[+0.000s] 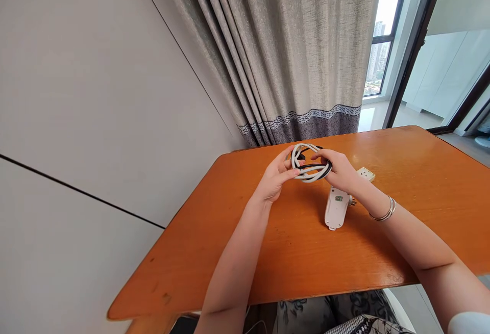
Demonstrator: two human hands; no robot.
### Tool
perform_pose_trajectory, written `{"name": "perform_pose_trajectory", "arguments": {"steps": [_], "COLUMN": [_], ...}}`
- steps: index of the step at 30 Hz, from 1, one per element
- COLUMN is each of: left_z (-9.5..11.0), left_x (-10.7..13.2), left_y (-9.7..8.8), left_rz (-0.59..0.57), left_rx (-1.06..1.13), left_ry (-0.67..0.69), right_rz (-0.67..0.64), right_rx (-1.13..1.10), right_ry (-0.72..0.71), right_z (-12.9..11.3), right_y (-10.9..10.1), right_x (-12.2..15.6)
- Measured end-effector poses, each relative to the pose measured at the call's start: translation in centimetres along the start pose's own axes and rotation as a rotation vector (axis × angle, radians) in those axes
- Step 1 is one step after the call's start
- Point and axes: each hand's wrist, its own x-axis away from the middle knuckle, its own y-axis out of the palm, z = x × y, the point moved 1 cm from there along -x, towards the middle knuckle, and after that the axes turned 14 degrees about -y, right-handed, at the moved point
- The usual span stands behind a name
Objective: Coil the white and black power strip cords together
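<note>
A coiled bundle of white and black cables (314, 177) is held up over the table between both hands. My left hand (276, 175) is closed on the left side of the coil, thumb in front and fingers behind and inside the loop. On the opposite side, my right hand (339, 169) grips the coil, its fingers curling over the loop. A small dark piece (301, 157), perhaps a plug, shows inside the loop. Below my right hand lies a white power strip (336, 210) with a label, partly covered by that hand. A plug with metal prongs (352, 202) sits beside it.
The orange-brown wooden table (214, 252) has a white wall (95, 94) to its left and a grey curtain (306, 53) behind. A white socket piece (366, 174) lies past my right wrist. To the right is a dark-framed glass door (415, 43).
</note>
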Motion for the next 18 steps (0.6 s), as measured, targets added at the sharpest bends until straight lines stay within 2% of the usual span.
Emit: {"name": "perform_pose_trajectory", "arguments": {"steps": [5,12,18], "left_z": [0.13,-0.28,-0.66], "left_x": [0.21,0.07,-0.22], "left_y": [0.35,0.88,0.46], "left_rz": [0.004,0.132,0.233], "left_rx": [-0.036,-0.101,-0.205], "left_ry": [0.141,0.352,0.613], "right_rz": [0.004,-0.054,-0.112], "right_rx": [-0.015,-0.084,-0.068], "right_ry": [0.058,0.136,0.199], "right_z": [-0.12,-0.26,-0.75], "right_y": [0.39,0.78,0.93], "right_x": [-0.09,-0.09,-0.10]}}
